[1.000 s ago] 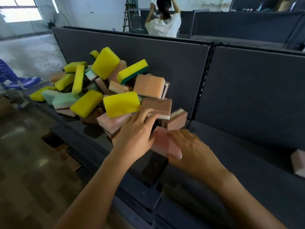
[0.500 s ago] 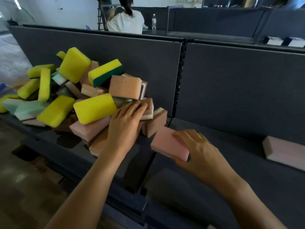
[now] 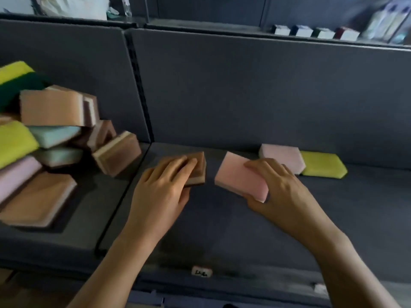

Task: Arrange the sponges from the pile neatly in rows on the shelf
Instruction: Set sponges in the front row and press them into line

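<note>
- We are finding the pink sponge lying flat and slightly askew on the shelf. It is sitting just in front of, and left of, the two sponges already placed.
- The right hand is clamping it, with the fingers across its top right corner and the thumb curling under its near edge.
- We are recording a brown sponge with a pale layer, apart from the pink one on its left. The left hand is gripping it, fingers lying over its top and thumb against its near side.
- A pale pink sponge and a yellow sponge are sitting side by side, touching, close to the back panel. We are taking these as the start of a row.
- The pile is heaping on the left bay and is looking largely undrawn.
- In our judgement the placing step is under way, with two sponges in transit and the task at an early stage.
- The next move is calling for each held sponge to be turned square to the panel and pushed back against the pale pink one. The edges need to be flush before the grip is opened.
- A price label is showing on the shelf's front lip.
</note>
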`<state>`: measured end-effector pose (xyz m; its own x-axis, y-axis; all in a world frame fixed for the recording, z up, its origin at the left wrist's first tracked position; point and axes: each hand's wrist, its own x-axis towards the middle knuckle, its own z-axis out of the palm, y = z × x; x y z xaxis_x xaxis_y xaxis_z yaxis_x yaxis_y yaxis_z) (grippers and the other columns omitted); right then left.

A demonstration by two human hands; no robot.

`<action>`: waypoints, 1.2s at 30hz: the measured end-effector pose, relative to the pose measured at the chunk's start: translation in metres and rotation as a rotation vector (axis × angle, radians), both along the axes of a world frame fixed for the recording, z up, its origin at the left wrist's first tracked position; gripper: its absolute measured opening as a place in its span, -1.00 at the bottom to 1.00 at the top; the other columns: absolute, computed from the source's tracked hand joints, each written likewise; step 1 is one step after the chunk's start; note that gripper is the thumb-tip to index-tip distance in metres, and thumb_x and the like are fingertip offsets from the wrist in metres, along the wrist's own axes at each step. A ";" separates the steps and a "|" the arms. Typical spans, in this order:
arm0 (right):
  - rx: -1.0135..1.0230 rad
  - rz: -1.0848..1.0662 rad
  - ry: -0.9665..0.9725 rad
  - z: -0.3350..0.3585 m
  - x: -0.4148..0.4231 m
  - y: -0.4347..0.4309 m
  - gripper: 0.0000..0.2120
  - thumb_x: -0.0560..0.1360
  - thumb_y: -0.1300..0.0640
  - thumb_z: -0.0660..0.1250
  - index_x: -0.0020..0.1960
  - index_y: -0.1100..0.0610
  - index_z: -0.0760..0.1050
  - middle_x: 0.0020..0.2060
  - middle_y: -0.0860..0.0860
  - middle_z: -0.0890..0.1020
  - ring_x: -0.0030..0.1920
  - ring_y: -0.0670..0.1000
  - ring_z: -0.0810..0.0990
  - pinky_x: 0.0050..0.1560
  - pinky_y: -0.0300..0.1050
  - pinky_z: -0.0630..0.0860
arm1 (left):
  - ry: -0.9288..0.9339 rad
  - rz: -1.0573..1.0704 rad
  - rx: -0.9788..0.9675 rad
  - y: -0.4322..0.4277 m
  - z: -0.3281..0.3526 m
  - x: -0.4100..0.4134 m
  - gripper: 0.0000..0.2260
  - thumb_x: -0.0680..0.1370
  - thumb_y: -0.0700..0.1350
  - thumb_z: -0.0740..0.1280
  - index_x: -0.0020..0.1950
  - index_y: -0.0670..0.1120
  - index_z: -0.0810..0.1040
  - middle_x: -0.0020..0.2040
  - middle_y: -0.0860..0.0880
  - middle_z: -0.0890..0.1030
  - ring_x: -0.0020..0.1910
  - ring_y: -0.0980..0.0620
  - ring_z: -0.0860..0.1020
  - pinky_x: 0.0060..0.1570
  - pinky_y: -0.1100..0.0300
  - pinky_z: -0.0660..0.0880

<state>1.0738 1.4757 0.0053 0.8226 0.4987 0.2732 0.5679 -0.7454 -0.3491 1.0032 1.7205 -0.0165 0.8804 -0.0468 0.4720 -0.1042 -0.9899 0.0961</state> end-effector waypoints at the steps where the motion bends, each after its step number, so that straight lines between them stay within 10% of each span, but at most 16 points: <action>1: -0.003 -0.029 0.006 0.000 -0.001 -0.011 -0.41 0.39 -0.06 0.40 0.38 -0.05 0.35 0.27 -0.11 0.44 0.24 0.04 0.44 -0.01 0.11 0.56 | 0.012 -0.021 0.002 -0.011 -0.003 0.003 -0.39 0.35 -0.17 0.54 0.38 -0.09 0.49 0.30 -0.07 0.54 0.26 -0.09 0.52 0.18 -0.06 0.49; 24: -0.010 -0.177 0.001 -0.001 0.010 -0.104 -0.40 0.40 -0.03 0.42 0.41 -0.04 0.34 0.30 -0.09 0.43 0.25 0.03 0.40 -0.01 0.08 0.56 | 0.053 -0.319 -0.043 -0.111 -0.018 0.023 -0.58 0.53 0.20 0.25 0.18 -0.07 0.63 0.19 0.00 0.61 0.17 0.01 0.56 0.06 0.04 0.55; 36: 0.062 0.052 -0.027 0.024 0.028 -0.072 -0.44 0.38 0.02 0.44 0.35 0.02 0.40 0.21 -0.09 0.47 0.21 -0.02 0.43 0.12 -0.16 0.40 | -0.042 -0.284 0.027 -0.107 0.036 0.063 -0.30 0.45 0.10 0.48 0.48 -0.16 0.34 0.47 -0.02 0.37 0.38 -0.02 0.41 0.21 0.02 0.47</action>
